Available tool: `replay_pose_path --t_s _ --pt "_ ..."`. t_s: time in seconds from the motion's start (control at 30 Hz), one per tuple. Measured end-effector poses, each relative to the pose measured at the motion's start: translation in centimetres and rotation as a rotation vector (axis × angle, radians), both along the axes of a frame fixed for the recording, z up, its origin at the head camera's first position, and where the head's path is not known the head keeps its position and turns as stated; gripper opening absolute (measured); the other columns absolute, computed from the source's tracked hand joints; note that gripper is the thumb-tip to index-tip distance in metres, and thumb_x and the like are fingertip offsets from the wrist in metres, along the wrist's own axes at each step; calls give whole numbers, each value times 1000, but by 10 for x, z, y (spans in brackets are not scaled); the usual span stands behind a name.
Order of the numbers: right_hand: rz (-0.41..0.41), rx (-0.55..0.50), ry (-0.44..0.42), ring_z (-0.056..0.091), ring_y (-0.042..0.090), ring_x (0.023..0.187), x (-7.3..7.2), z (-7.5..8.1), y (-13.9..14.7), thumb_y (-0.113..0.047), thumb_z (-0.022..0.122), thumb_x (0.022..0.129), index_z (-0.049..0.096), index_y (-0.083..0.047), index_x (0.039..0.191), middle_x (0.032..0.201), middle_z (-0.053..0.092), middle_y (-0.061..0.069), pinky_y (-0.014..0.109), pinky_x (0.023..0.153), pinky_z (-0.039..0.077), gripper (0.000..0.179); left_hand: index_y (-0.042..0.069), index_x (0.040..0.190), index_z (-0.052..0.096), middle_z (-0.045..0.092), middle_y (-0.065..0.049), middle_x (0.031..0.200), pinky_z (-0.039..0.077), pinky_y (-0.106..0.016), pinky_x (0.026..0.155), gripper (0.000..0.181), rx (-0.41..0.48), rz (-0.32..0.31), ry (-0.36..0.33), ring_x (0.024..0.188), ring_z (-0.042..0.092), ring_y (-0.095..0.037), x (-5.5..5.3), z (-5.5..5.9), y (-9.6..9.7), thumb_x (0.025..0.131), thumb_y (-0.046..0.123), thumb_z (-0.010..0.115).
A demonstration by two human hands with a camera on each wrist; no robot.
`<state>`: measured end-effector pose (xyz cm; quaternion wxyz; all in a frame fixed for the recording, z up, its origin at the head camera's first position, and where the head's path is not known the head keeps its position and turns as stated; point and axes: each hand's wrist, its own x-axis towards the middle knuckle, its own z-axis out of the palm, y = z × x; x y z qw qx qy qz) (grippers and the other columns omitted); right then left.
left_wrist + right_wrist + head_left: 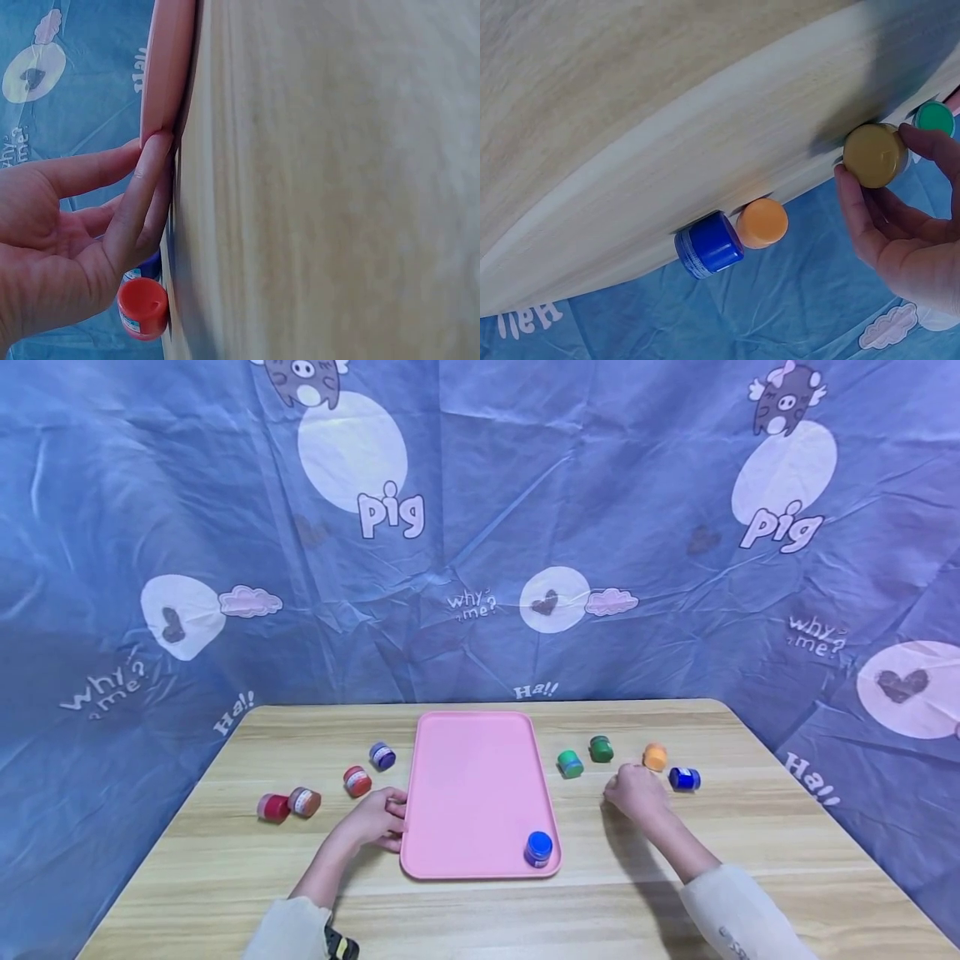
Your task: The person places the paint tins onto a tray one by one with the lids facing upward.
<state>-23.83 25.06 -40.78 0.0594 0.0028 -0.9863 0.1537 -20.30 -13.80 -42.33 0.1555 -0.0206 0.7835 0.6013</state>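
Between thumb and fingers, my right hand (639, 792) pinches a small paint jar with a yellow-brown lid (873, 156), which the hand hides in the head view. Close by on the table are an orange jar (763, 223) and a dark blue jar lying on its side (709, 245). My left hand (375, 817) rests its fingertips against the left edge of a pink tray (472, 785), its fingers fairly straight in the left wrist view. A blue-lidded jar (538, 849) stands in the tray's near right corner.
Two green jars, one lighter (570, 764) and one darker (601, 748), lie right of the tray. To its left are a purple jar (382, 756), a red-orange jar (357, 781), a brownish jar (305, 802) and a crimson jar (273, 808). A blue printed cloth (480, 543) hangs behind the table.
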Motion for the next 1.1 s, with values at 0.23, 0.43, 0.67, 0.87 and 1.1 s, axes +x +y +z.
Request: replay_pose_path --t_s 0.23,0.43,0.67,0.87,1.1 --pt "56 -39 47 34 16 47 3 3 -4 -4 55 67 34 -13 49 50 35 2 25 40 29 29 -15 116 42 47 -14 83 58 -37 56 45 -11 -4 2 67 54 -23 -1 -1 0 73 -21 53" --pt "112 -44 115 31 15 49 7 11 -11 -2 53 66 32 -14 50 51 31 -1 25 41 27 29 -15 117 42 48 -15 84 58 -37 56 45 -20 2 7 67 54 -23 -1 0 0 73 -21 52" --pt "138 -32 119 35 16 51 11 18 -21 -4 55 68 38 -12 54 52 36 0 26 43 30 24 -15 117 42 49 -16 86 58 -36 56 45 -26 -4 -1 67 54 -24 0 1 0 74 -21 52" --pt "148 -60 70 41 17 55 14 20 -29 -7 63 70 50 -9 62 59 44 2 28 46 36 15 -15 117 42 48 -17 87 58 -36 56 44 -23 -16 -7 68 54 -24 -1 2 -1 75 -21 52" --pt "169 -93 52 42 16 55 15 20 -36 -7 63 71 52 -8 64 58 43 1 26 45 36 14 -15 116 42 49 -17 87 58 -36 56 43 -22 -11 -2 68 55 -24 -1 1 0 75 -21 52"
